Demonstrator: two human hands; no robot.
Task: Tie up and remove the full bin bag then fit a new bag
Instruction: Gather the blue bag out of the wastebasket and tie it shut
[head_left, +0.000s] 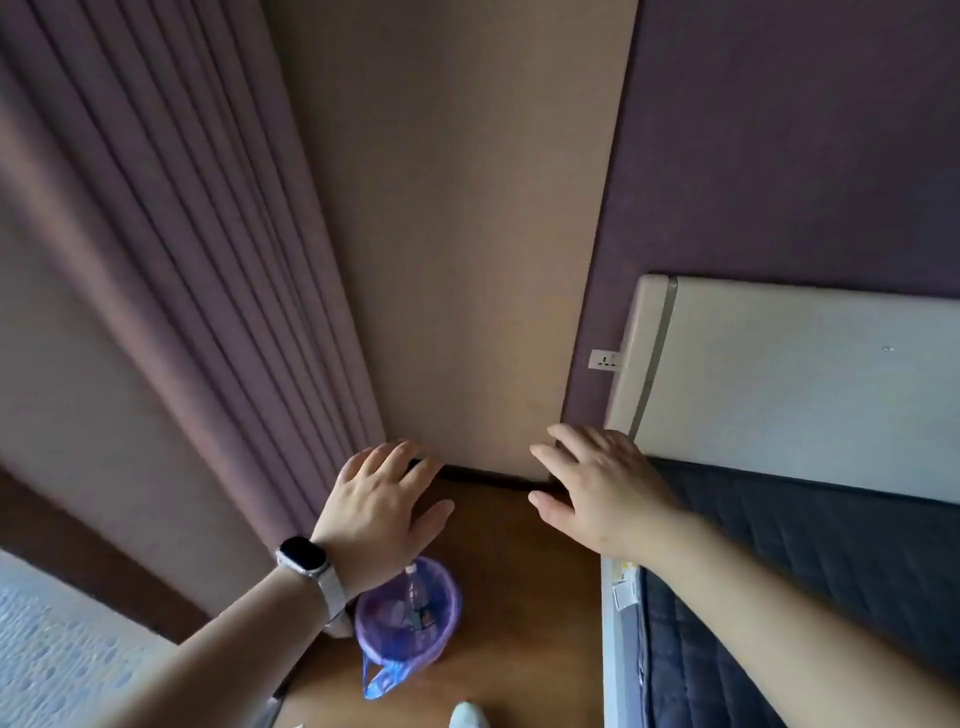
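A small round bin lined with a purple see-through bag (410, 608) stands on the wooden floor below my hands. Rubbish and a plastic bottle (413, 584) lie inside it. One bag handle (382, 675) hangs loose over the near side of the bin. My left hand (382, 499), with a watch on its wrist, is stretched out above the bin with straight, spread fingers and holds nothing. Further right, my right hand (597, 483) is also held out flat and empty. Neither hand touches the bag.
A pleated mauve curtain (197, 260) hangs at the left. A bed with a dark quilted mattress (779, 571) and a pale headboard (779, 374) fills the right. A wall socket (604, 359) sits beside the headboard. A foot in a white shoe (467, 716) shows at the bottom edge.
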